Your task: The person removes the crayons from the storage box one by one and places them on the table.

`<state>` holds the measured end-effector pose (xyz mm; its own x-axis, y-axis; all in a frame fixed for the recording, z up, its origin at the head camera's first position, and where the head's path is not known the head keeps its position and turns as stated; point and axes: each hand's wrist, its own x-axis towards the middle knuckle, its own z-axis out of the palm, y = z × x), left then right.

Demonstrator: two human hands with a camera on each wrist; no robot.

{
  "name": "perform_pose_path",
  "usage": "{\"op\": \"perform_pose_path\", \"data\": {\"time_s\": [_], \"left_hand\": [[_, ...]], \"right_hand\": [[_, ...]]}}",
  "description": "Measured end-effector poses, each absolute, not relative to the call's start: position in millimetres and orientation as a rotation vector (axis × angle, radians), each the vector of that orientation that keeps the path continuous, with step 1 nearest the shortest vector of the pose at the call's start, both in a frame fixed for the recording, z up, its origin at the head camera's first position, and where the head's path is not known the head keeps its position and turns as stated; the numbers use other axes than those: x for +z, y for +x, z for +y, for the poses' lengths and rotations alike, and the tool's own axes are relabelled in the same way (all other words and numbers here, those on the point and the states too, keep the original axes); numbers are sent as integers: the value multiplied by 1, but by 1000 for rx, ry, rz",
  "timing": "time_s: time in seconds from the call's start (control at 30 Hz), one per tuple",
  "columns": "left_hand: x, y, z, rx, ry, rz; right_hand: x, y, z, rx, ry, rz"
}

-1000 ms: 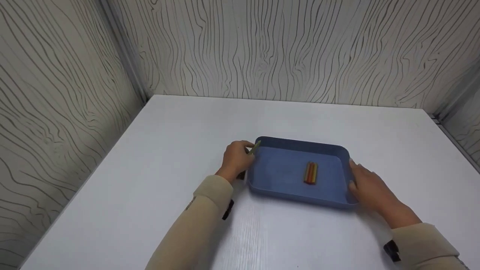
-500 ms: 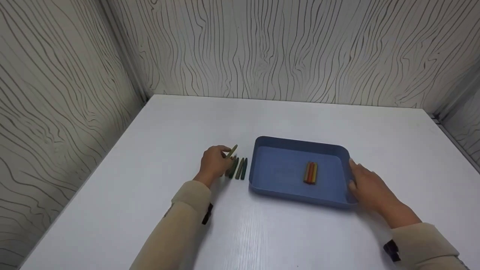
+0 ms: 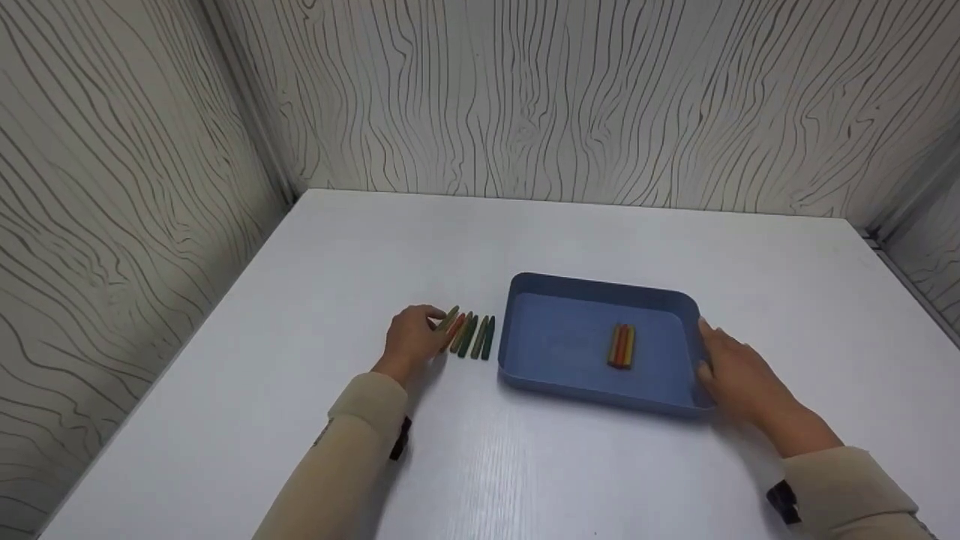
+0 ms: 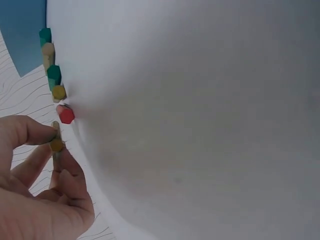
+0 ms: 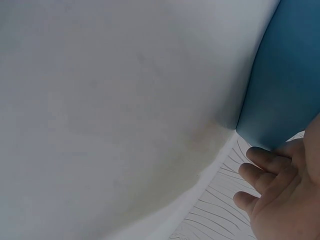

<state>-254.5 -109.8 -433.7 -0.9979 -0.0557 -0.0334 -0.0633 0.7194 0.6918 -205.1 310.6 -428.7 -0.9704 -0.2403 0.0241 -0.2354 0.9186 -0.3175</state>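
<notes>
My left hand (image 3: 411,337) pinches an olive-yellow crayon (image 4: 56,145) between thumb and fingers, at the left end of a row. That row runs along the tabletop left of the tray: a red crayon (image 4: 66,115), a yellowish crayon (image 4: 59,92), then green crayons (image 3: 488,337) with an olive one between them. The blue tray (image 3: 600,397) holds a small bundle of red and yellow crayons (image 3: 621,346), right of its middle. My right hand (image 3: 742,375) rests against the tray's right wall, fingertips at the rim. In the right wrist view its fingers (image 5: 262,177) are loosely bent beside the tray.
The white table (image 3: 337,255) lies under everything. Wood-patterned panels (image 3: 480,97) close it off at the back and on both sides. The row of crayons lies close to the tray's left wall.
From the tray's left edge, my left hand has moved left and towards me with the olive-yellow crayon, lowering it beside the row. My right hand and the tray have stayed put.
</notes>
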Motion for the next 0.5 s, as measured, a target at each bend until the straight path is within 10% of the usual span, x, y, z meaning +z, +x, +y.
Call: {"op": "perform_pose_path", "data": {"time_s": [0.5], "left_hand": [[-434,-251,-110,1057,-119,2912]], "right_hand": [[-430,-204,313,-496,-401,3068]]}}
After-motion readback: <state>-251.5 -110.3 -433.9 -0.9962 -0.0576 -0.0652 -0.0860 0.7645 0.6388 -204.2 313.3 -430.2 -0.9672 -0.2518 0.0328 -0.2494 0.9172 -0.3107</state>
